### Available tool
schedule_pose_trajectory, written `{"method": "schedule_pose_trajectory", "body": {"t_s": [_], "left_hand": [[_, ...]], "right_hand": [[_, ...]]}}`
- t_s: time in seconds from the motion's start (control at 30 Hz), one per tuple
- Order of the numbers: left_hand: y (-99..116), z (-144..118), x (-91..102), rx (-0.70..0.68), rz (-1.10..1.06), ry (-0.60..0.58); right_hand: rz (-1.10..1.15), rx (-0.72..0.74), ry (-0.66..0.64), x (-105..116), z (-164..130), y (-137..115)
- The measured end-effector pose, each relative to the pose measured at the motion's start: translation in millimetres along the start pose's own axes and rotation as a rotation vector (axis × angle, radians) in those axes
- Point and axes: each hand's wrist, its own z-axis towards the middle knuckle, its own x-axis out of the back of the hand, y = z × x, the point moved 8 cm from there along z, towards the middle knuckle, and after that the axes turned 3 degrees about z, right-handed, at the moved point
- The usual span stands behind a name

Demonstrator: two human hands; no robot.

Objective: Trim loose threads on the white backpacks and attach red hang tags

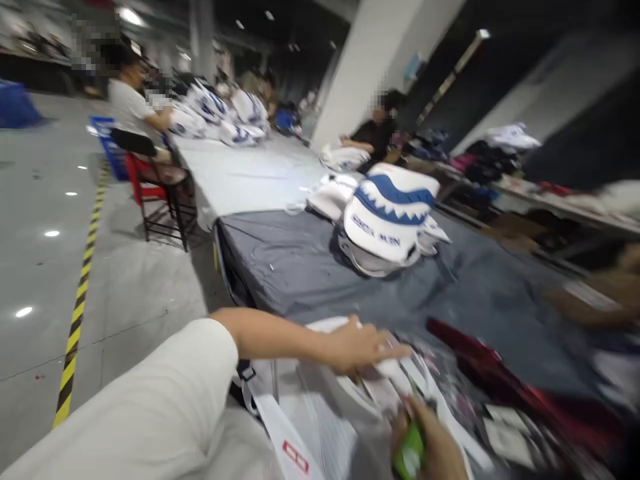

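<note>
A white backpack [313, 407] with straps and a red label lies close in front of me at the table's near edge. My left hand [357, 347] rests over its upper part, fingers stretched toward the right; blur hides whether they touch the fabric. Low in the view, my right hand [435, 440] is closed around a green-handled tool [411, 450], its working end too smeared to make out. The two hands are close together, the right one nearer to me.
White backpacks with blue patterns [390, 213] stand farther up the grey-covered table [280, 260]. Dark red material [490, 360] and small plastic-wrapped pieces [507, 433] lie at right. Two people sit farther along the table; a red and black chair [150, 187] is at left.
</note>
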Motion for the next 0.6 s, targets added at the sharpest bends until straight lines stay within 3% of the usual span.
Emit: {"method": "schedule_pose_trajectory", "body": {"t_s": [0.07,0.13,0.2,0.33,0.47,0.6], "left_hand": [[-1,-2,3.2,0.030,-0.020,-0.024],[-4,-1,3.0,0.045,-0.047,-0.028],[-7,2,-0.7,0.044,-0.052,-0.036],[-8,9,-9.2,0.092,-0.003,-0.085],[-11,13,-19.7,0.118,0.010,-0.177],[-13,13,-24.1,0.034,0.012,-0.179]], "right_hand": [[-0.161,0.040,-0.021,6,3,-5],[-0.369,0.069,-0.208,-10,7,-5],[-0.570,0.001,-0.333,-27,13,5],[-0.731,-0.123,-0.544,-59,18,18],[-0.794,-0.182,-0.595,-67,17,22],[-0.735,-0.153,-0.564,-61,14,21]]}}
